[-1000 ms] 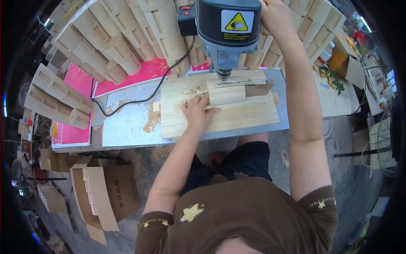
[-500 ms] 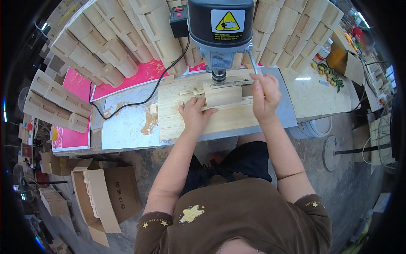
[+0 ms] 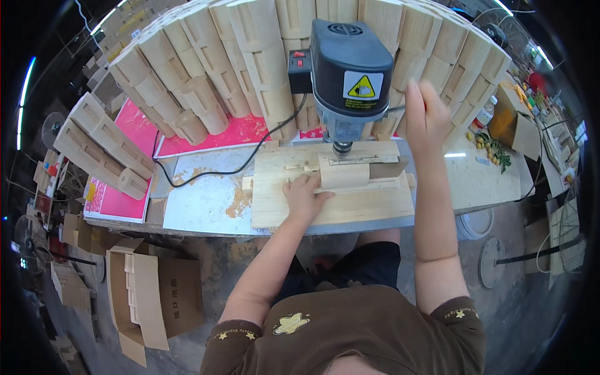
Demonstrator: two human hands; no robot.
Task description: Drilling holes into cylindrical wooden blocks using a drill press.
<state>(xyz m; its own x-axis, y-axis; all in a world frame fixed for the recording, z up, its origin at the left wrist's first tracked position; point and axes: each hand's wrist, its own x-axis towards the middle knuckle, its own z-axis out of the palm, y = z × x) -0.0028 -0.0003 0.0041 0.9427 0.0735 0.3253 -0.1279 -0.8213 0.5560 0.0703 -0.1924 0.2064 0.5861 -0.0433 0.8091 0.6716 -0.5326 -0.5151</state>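
My left hand [image 3: 305,199] lies on the flat wooden jig board [image 3: 294,215], its fingers against the left end of a pale, rounded wooden block [image 3: 340,178] and its thumb along the front. It steadies the block. Above the block stands a black and grey drill press [image 3: 353,69], its chuck [image 3: 342,148] over the block's slotted far side. My right hand [image 3: 428,119] is raised to the right of the machine, closed in a fist round the end of its feed lever [image 3: 396,109]. The bit's tip cannot be made out.
Stacks of slotted wooden blocks [image 3: 256,56] line the table's back, with more at the left [image 3: 106,150]. A black cable [image 3: 240,164] crosses the table. A jar [image 3: 484,112] and small fruits [image 3: 484,147] lie at the right. Below left sits an open cardboard box [image 3: 178,294].
My right hand has risen with the lever, away from the table. My left hand stays at the block's left end. The view has shifted, so the machine appears lower and farther right.
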